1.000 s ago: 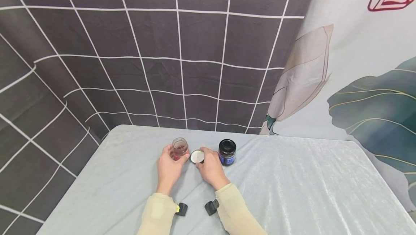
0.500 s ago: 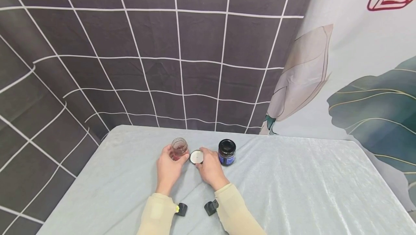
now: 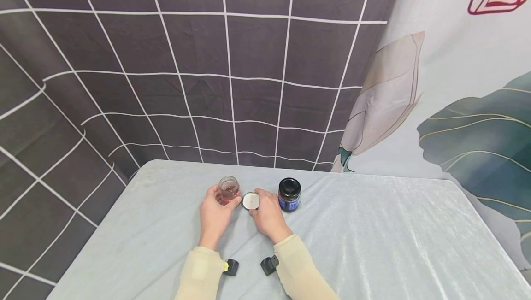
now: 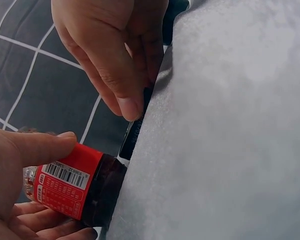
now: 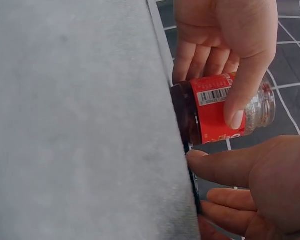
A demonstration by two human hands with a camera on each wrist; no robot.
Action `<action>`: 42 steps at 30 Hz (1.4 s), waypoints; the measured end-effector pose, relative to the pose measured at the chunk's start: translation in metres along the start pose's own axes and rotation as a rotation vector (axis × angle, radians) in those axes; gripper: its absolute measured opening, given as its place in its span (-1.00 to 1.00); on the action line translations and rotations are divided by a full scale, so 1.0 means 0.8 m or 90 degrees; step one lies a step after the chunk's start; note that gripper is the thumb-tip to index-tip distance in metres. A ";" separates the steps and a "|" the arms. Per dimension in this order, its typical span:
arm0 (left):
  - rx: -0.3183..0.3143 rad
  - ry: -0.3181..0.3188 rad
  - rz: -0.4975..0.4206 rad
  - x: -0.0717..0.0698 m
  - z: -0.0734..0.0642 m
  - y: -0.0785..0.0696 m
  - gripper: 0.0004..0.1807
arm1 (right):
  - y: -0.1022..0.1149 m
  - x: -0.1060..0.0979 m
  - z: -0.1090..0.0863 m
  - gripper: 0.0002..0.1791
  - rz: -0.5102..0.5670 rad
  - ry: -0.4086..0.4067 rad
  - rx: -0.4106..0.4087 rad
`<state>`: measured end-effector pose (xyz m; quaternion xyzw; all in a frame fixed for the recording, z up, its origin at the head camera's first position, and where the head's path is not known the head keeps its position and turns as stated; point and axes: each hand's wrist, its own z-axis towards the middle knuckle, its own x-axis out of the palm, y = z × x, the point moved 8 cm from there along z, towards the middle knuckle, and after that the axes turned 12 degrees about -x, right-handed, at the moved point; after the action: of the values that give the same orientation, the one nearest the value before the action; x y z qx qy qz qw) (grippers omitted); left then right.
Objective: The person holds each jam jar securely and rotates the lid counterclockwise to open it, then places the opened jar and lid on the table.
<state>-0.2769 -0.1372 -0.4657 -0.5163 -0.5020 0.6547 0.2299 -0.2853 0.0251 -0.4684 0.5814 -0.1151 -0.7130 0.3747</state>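
Dark wall cloth (image 3: 257, 49) with white lines, behind a pale grey worktop (image 3: 373, 235).
At the right side there hangs a white cloth (image 3: 460, 55), printed with large leaves (image 3: 477, 134).

l. hand (image 3: 215, 216), r. hand (image 3: 270, 213) close tog., each in thumb-fingers grip

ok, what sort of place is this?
Probably a staged indoor corner: a cloth-covered table, a dark grid-patterned backdrop with fabric-like creases, and a pale leaf-print hanging beside it.
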 end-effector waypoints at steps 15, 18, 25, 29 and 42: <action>-0.002 0.010 0.003 0.000 0.000 -0.001 -0.24 | 0.018 -0.016 -0.001 -0.38 0.004 0.011 -0.044; 0.005 0.010 0.010 0.001 0.000 -0.001 -0.24 | 0.022 -0.022 0.000 -0.38 -0.002 0.018 -0.050; 0.016 0.011 0.026 0.001 -0.001 -0.003 -0.23 | 0.029 -0.031 0.000 -0.38 0.021 0.029 -0.055; 0.018 0.012 0.027 0.001 -0.001 -0.005 -0.21 | 0.032 -0.036 0.000 -0.38 0.026 0.030 -0.057; 0.016 0.021 0.015 -0.002 0.000 -0.004 -0.13 | 0.049 -0.055 -0.004 -0.39 0.046 0.017 -0.085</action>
<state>-0.2766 -0.1374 -0.4624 -0.5298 -0.4839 0.6550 0.2369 -0.2648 0.0287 -0.4130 0.5598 -0.0831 -0.6975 0.4396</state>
